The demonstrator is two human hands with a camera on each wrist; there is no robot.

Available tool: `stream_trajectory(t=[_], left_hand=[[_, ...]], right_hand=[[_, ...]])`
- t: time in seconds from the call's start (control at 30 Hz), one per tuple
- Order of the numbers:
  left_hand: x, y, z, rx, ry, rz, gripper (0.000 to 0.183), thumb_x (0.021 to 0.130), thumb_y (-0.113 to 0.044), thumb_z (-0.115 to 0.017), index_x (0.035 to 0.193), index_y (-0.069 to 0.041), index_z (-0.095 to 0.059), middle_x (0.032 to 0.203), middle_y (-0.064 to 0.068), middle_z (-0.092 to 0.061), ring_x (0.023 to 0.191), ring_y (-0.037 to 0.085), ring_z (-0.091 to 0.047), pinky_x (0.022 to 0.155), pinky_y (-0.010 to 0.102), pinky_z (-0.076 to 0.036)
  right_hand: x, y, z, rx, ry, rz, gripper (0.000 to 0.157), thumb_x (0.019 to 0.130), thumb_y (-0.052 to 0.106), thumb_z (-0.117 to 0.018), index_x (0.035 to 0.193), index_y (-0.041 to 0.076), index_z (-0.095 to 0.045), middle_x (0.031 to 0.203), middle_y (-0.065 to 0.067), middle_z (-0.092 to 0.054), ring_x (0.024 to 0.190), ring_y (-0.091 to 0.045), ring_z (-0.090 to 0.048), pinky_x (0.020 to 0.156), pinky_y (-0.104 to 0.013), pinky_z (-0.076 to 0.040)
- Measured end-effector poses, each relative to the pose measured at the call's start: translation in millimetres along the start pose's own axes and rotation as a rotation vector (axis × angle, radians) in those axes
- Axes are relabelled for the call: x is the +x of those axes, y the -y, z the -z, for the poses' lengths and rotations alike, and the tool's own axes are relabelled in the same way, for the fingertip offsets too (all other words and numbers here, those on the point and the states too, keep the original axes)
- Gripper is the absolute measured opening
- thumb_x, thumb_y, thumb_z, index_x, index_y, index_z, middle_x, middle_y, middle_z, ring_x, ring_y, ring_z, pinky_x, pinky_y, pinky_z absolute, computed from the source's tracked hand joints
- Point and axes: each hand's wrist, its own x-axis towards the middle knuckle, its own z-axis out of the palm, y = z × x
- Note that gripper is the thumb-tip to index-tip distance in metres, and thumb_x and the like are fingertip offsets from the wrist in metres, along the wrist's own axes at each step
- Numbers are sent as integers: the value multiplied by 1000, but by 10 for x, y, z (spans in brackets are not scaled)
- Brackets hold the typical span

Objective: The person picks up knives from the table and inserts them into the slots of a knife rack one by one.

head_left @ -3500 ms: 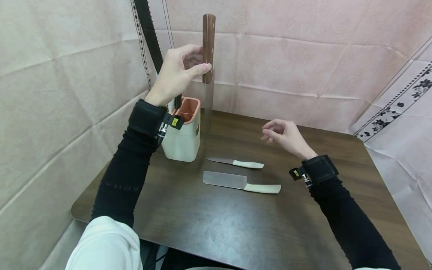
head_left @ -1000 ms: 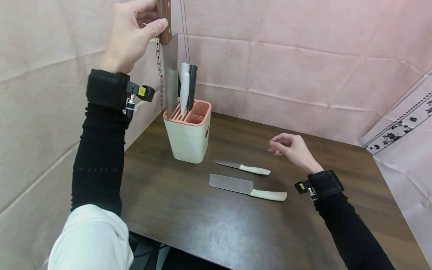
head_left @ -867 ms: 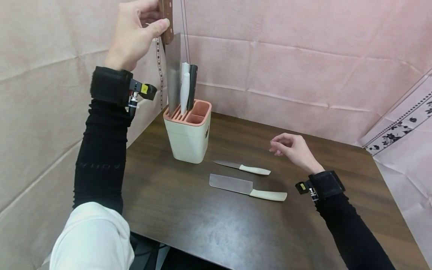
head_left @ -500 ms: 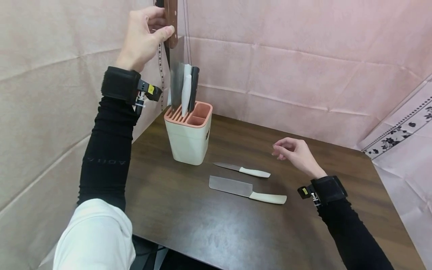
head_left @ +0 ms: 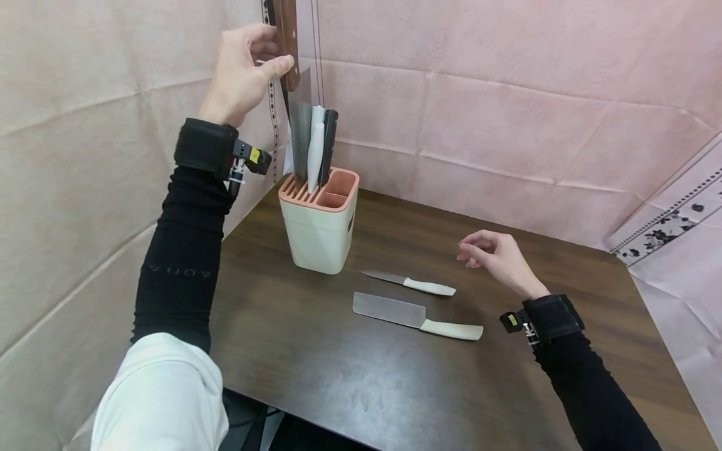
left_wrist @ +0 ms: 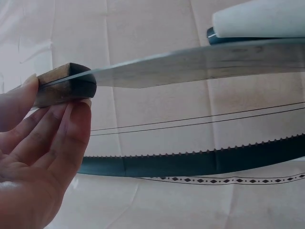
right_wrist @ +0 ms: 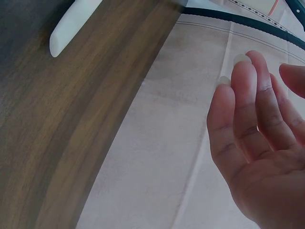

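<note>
My left hand point(head_left: 239, 78) pinches the brown wooden handle of a large knife point(head_left: 289, 44) between thumb and fingers. The knife hangs upright, handle up, and its broad blade point(left_wrist: 176, 67) runs down to the slotted left part of the knife holder point(head_left: 317, 238). That holder is pale green with a pink top, and its lower blade end is hidden by the slots. A white-handled knife point(head_left: 316, 150) and a black-handled one point(head_left: 329, 144) stand right beside the blade. Over the table's right side, my right hand point(head_left: 499, 260) hovers with loosely curled fingers, holding nothing.
On the brown table point(head_left: 316, 363) lie a small paring knife point(head_left: 429, 287) and a cleaver point(head_left: 389, 310), both with white handles pointing right. Two open compartments point(head_left: 338, 191) form the holder's right part. Creased cloth walls point(head_left: 479, 113) enclose the back and sides.
The left hand has carried the wooden-handled knife left from beside the holder to above its slots, then lowered it slightly and shifted right. The right hand has barely moved.
</note>
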Motion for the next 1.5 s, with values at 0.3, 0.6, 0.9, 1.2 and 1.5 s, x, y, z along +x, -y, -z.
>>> stream_trajectory(t=[0.3,0.6,0.9,1.2,1.5], left_hand=[[-110,170,-28,75,94,56,50,90,-17,-59,136,-9,-44,132,17,-55,112,19,-50,102,33,-38],[-210,387,-26,118,214,104,53,87,-20,-63,135,-8,-45,129,20,-56,111,23,-53,104,40,-39],[-332,587,-65,157,300,136,60,85,-20,-66,137,-3,-41,128,21,-56,112,26,-52,97,48,-44],[-410,743,-127,141,343,140,60,82,-13,-69,133,3,-44,122,26,-59,110,30,-53,98,49,-41],[-477,904,-122,180,372,154,62,81,-11,-69,135,4,-42,124,27,-58,111,33,-53,97,50,-43]], right_hand=[[-64,87,-2,-12,2,22,13,89,5,-57,98,-2,-64,81,-16,-72,62,-15,-63,57,-19,-55],[-55,-24,2,-20,-7,-8,15,90,8,-58,100,0,-64,82,-16,-71,64,-15,-63,58,-18,-54],[-65,-197,-6,-12,-28,-22,17,90,14,-59,101,3,-65,77,-2,-72,63,-15,-63,55,-18,-54],[-165,-64,-54,-28,-22,-57,14,89,7,-59,98,0,-65,77,-7,-72,61,-13,-62,51,-20,-50],[-168,-215,-126,-65,53,-24,18,89,14,-60,99,0,-65,85,-21,-71,65,-17,-62,55,-24,-53]])
